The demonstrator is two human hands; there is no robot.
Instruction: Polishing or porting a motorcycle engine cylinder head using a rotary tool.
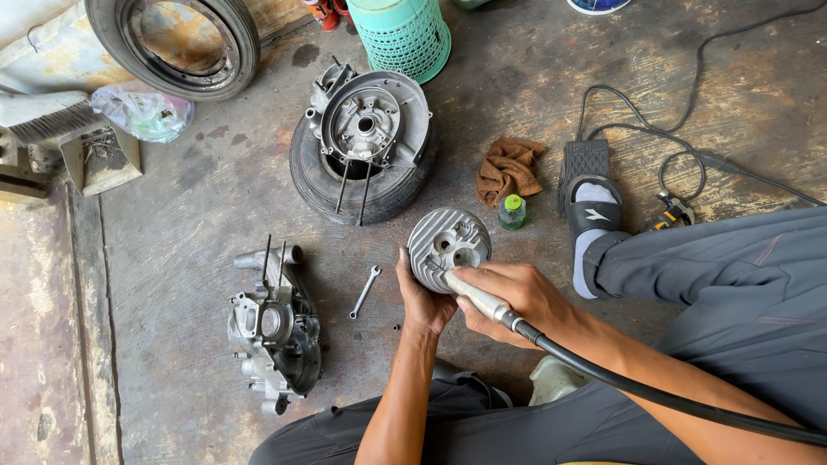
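The round, ribbed metal cylinder head (448,248) sits low over the concrete floor (198,198), and everything else is told from it. The left hand (422,297) is just below and left of the cylinder head, and its grip is closed on the head's lower left edge, thumb up along the side. The right hand (517,297) is just below and right of it. Its grip is closed around a thin silver grinder handpiece (478,297), held like a pen. The tip of the handpiece touches the lower face of the cylinder head. A thick black hose (655,398) runs from the handpiece away to the lower right.

Left of the cylinder head, near it, a small wrench (364,291) lies flat on the floor. Farther left and lower lies a grey engine case half (274,331). Above the cylinder head, another engine case (369,120) rests on a small black tyre (362,181). Just to the right of the cylinder head stands a little bottle with a green cap (512,211), and a brown rag (510,170) lies above that. Farther right is a foot in a sock and black sandal (593,215).
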